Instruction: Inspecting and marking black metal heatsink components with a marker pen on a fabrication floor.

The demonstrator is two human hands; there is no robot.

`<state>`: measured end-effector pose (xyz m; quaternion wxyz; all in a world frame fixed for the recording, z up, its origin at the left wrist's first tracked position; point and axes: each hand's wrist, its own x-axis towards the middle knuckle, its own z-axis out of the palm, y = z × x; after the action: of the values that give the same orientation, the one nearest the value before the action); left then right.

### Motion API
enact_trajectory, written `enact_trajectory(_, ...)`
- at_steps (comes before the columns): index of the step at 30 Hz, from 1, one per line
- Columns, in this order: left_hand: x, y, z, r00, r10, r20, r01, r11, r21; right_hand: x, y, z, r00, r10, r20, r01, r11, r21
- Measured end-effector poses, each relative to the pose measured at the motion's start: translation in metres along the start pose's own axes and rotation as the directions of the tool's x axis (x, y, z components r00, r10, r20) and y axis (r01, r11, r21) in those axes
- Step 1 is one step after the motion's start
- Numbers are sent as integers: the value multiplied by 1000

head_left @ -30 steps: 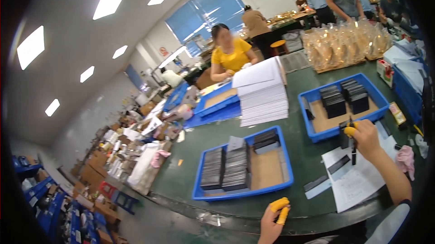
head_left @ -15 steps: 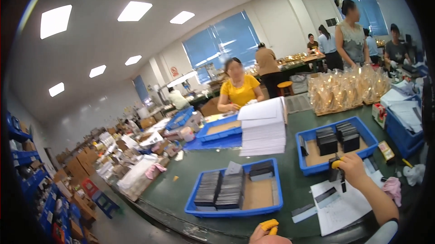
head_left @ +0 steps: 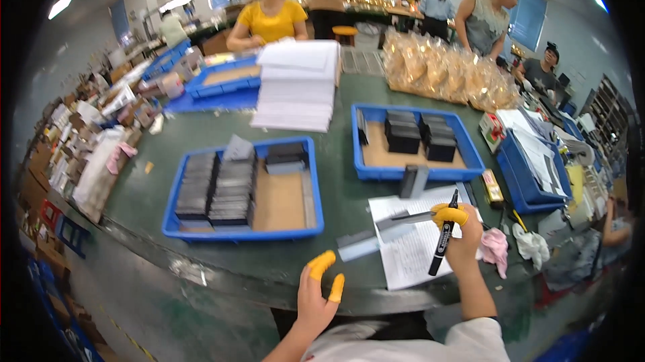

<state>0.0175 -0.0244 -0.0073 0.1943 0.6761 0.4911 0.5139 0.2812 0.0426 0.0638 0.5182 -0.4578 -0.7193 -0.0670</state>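
Observation:
My right hand point(head_left: 462, 233), with yellow finger covers, is closed around a black marker pen point(head_left: 441, 249) that slants over a printed sheet point(head_left: 410, 261). Its fingertips reach the end of a thin dark strip point(head_left: 403, 219); whether they pinch it I cannot tell. A paler grey strip point(head_left: 359, 246) lies at the sheet's left edge. My left hand point(head_left: 318, 298) is held before the table's near edge, thumb and forefinger in yellow covers, spread and empty. Beyond the sheet, a small dark block point(head_left: 413, 181) stands against the front of a blue tray point(head_left: 420, 172).
Rows of dark plates point(head_left: 232, 187) fill part of another blue tray point(head_left: 243, 235). A tall paper stack point(head_left: 295, 86) stands behind. Bagged golden items point(head_left: 447, 70), a blue bin point(head_left: 534, 177), a pink cloth point(head_left: 494, 251) and a white cloth point(head_left: 531, 246) are rightward. Co-workers stand across the table.
The view has tipped down and turned right. My right hand has drawn back from the right tray's front, where the dark block now stands. My left hand shows more fully.

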Motion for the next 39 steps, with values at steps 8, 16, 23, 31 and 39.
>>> enact_trajectory(8, -5, 33, 60, 945, 5, 326, -3, 1000, -8, -108, -23, 7, 711, 700, 63, -551, 500, 668)
enact_trajectory(16, -7, 49, 80, 917, 43, 396, -81, 994, 80, -138, -27, -5, 781, 624, 17, -570, 703, 426)
enact_trajectory(23, 3, 53, 90, 939, -2, 344, -5, 1000, 21, -145, -28, -14, 835, 541, 100, -544, 787, 289)
enact_trajectory(31, 15, 47, 81, 891, -48, 451, 137, 977, -165, -135, -29, -22, 869, 451, 206, -495, 766, 411)
enact_trajectory(39, 20, 29, 75, 874, 62, 481, -28, 997, -79, -113, -32, -3, 808, 465, 363, -587, 570, 575)
